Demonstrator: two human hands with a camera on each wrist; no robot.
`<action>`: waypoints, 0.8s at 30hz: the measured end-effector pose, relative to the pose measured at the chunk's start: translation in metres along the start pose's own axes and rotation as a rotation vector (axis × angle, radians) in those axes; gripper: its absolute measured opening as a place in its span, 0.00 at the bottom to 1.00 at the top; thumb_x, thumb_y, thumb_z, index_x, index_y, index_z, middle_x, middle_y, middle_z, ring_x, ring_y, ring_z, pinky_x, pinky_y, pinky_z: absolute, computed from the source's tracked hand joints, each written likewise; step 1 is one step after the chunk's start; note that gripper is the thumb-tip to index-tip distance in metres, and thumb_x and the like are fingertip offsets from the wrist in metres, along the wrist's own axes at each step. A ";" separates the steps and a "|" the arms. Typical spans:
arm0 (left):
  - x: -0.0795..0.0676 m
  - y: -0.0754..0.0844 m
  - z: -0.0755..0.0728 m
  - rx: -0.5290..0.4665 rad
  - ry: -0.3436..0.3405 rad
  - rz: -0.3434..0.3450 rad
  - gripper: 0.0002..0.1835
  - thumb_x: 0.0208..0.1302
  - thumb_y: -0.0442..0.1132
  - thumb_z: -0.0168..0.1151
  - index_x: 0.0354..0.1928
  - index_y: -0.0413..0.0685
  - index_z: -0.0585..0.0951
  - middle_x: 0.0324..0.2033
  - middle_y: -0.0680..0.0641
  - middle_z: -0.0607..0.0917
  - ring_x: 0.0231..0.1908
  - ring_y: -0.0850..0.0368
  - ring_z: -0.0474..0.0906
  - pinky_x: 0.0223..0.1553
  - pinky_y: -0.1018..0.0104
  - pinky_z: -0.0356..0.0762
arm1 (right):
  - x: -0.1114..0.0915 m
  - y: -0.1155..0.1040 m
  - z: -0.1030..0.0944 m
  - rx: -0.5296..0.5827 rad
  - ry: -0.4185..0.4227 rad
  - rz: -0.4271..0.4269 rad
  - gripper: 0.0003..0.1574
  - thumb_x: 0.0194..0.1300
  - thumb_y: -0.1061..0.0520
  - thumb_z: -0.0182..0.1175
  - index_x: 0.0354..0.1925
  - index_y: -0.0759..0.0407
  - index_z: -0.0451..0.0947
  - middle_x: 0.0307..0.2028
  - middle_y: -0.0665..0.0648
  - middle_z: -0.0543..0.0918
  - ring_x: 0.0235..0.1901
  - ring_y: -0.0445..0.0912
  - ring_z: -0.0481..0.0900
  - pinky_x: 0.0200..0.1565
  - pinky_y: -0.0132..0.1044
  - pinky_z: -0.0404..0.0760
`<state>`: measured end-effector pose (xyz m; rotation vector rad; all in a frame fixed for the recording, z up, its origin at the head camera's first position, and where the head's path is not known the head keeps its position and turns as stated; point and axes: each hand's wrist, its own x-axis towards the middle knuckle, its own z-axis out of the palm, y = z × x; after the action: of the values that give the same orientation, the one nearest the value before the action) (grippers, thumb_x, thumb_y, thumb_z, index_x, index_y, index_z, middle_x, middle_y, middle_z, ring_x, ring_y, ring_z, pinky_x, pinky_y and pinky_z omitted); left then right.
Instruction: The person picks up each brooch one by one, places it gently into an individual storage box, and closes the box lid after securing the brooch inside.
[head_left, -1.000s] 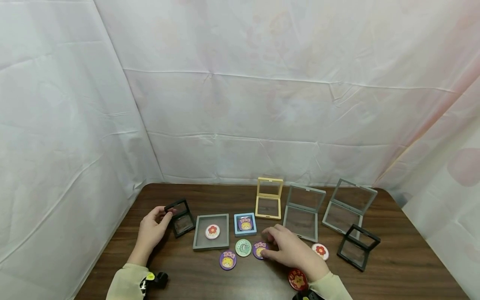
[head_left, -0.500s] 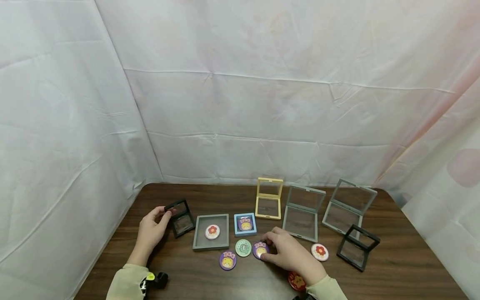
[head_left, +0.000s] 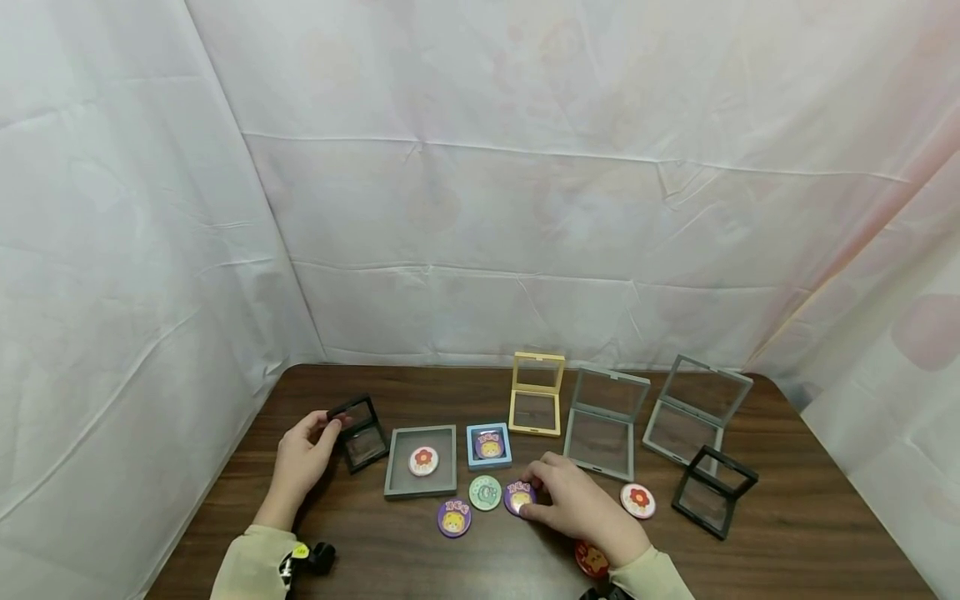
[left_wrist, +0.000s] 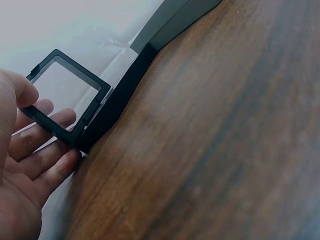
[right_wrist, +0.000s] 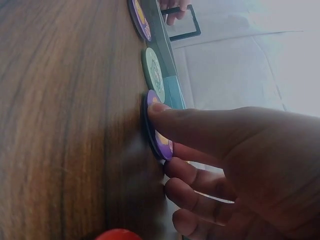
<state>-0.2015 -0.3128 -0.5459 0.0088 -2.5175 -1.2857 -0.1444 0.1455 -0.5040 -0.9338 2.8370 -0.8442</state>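
1. Purple bear badge (head_left: 517, 493): pinched between thumb and fingers of the right hand (head_left: 576, 497), thumb lapping onto its face. It sat at or just over the table (head_left: 390, 558), right of the green badge (head_left: 484, 493); couldn't tell if it was fully down.
2. Right hand's other fingers were bent, tips near the tabletop in the right wrist view.
3. Left hand (head_left: 303, 454) pinched the raised lid of the left black case (head_left: 366, 446), thumb one side, fingers the other. Case base rested on the table.
4. Second purple badge (head_left: 453, 518) lay face up, lower left of the green one.
5. Blue case (head_left: 471, 450) stood just behind the green badge, third purple badge (head_left: 490, 445) inside.
6. Grey tray-like case (head_left: 401, 482), between the left black case and the blue case, held a white flower badge (head_left: 423, 461).
7. Yellow case (head_left: 536, 412), two grey cases (head_left: 600, 442) further right and right black case (head_left: 705, 504) all had lids up.
8. Second flower badge (head_left: 637, 501) lay between right hand and right black case. Red badge (head_left: 591, 560) was partly covered by the right forearm.
9. Pale sheet (head_left: 450, 208) hung behind everything.
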 end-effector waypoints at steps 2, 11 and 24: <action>0.000 0.000 0.000 0.002 -0.001 -0.002 0.14 0.86 0.46 0.60 0.53 0.46 0.89 0.50 0.48 0.94 0.55 0.60 0.85 0.48 0.82 0.73 | 0.000 -0.001 0.000 -0.009 0.006 -0.004 0.20 0.65 0.50 0.82 0.47 0.57 0.85 0.39 0.48 0.79 0.38 0.38 0.73 0.42 0.39 0.79; 0.001 0.000 0.001 -0.004 -0.004 -0.006 0.13 0.86 0.47 0.59 0.50 0.49 0.89 0.49 0.49 0.94 0.57 0.62 0.84 0.51 0.80 0.72 | 0.001 -0.001 -0.002 0.004 -0.018 -0.001 0.20 0.64 0.50 0.82 0.45 0.53 0.81 0.34 0.45 0.79 0.34 0.36 0.72 0.37 0.38 0.76; 0.000 0.003 0.000 -0.030 0.004 0.000 0.13 0.85 0.46 0.60 0.50 0.48 0.89 0.49 0.48 0.94 0.55 0.69 0.82 0.52 0.83 0.70 | 0.005 0.003 -0.006 0.089 -0.041 -0.014 0.13 0.70 0.58 0.77 0.36 0.50 0.80 0.28 0.39 0.79 0.27 0.32 0.73 0.30 0.32 0.76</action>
<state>-0.2011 -0.3104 -0.5435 0.0038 -2.4947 -1.3223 -0.1507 0.1476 -0.4998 -0.9486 2.7374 -0.9326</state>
